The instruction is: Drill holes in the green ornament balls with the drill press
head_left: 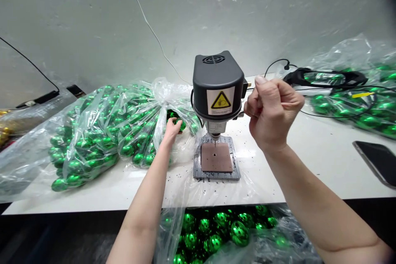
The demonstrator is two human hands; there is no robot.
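Observation:
My left hand (173, 127) reaches into the opening of a clear plastic bag (163, 90), its fingers closed round a shiny green ball (182, 125). My right hand (274, 109) is a fist at the right side of a small black drill press (218, 82), wrapped round what looks like its lever, mostly hidden by the fingers. Below the chuck, the thin drill bit (215, 143) points down at a brown square pad (216, 159) with a hole in it. No ball lies on the pad.
Bagged green balls (89, 140) fill the table's left side. More drilled green balls (213, 231) lie in an open bag below the table edge. At right are a phone (379, 161), black goggles (324, 78), cables and another bag (371, 111). Dark shavings surround the drill base (198, 175).

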